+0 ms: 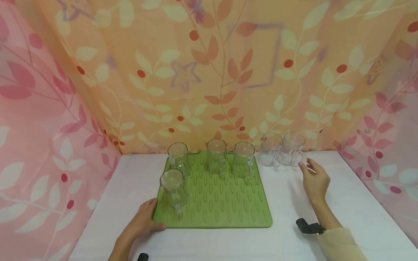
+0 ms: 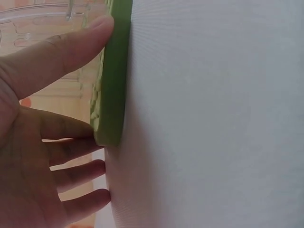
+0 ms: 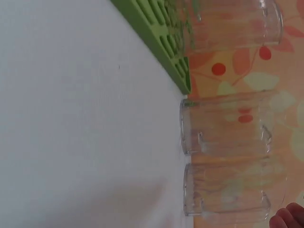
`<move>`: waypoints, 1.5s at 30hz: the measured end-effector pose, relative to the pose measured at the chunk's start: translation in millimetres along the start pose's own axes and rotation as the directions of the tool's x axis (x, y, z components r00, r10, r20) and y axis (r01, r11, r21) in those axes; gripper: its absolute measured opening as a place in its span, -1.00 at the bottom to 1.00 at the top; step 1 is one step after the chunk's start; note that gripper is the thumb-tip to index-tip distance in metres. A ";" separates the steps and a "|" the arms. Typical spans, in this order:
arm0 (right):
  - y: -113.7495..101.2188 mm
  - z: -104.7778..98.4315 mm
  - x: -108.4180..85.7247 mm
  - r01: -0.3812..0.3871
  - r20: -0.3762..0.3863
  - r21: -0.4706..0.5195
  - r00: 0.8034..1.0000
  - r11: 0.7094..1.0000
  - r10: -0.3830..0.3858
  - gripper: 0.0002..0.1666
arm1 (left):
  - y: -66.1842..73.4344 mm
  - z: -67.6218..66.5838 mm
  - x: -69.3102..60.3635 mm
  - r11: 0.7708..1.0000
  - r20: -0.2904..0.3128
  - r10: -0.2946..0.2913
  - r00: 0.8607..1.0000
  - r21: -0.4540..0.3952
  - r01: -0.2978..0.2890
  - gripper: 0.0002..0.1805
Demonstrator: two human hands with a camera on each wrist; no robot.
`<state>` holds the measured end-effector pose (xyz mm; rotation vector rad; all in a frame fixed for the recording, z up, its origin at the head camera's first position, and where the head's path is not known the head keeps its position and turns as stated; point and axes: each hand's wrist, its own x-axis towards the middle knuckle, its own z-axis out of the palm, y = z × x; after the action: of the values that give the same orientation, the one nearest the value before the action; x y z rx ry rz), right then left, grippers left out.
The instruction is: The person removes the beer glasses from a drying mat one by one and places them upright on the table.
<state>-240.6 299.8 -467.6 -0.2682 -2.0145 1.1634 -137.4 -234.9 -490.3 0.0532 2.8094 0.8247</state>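
Observation:
My left hand [image 1: 143, 219] rests at the near left corner of a green ribbed mat [image 1: 225, 206]. In the left wrist view its thumb touches the mat's front edge, and its fairly straight fingers lie by the side edge. Close to this hand stands a clear glass mug [image 1: 174, 188] on the mat, seemingly upside down, with another mug [image 1: 179, 159] behind it. My right hand [image 1: 316, 181], fingers loosely bent, hovers beside the handle of the rightmost glass mug [image 1: 292, 149], which stands upright on the table. In the right wrist view only its fingertips [image 3: 287, 217] show, near that mug's rim.
Two more glass mugs, one in the middle [image 1: 217, 156] and one to the right [image 1: 243, 159], stand at the mat's back. An upright mug [image 1: 271, 149] is next to the rightmost one on the white table [image 1: 287, 214]. A patterned curtain [image 1: 209, 83] rises behind.

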 end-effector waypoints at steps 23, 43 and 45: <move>-94.0 37.8 -86.7 0.002 0.454 0.269 0.882 0.963 -0.129 -0.61 | 0.7 -4.1 9.4 1.000 0.011 0.026 1.000 0.009 -0.026 0.18; -141.2 90.9 -141.5 -0.159 0.779 0.311 0.607 0.937 -0.156 -0.59 | 0.5 0.0 4.4 1.000 0.016 -0.030 0.999 0.005 0.030 0.19; -143.5 95.3 -147.3 -0.177 0.803 0.313 0.575 0.933 -0.160 -0.59 | 0.1 0.4 3.7 1.000 0.017 -0.029 0.999 0.007 0.029 0.19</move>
<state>-182.1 81.2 -454.9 0.5908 -2.4777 1.8736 -141.0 -234.3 -491.3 0.0208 2.7899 0.8049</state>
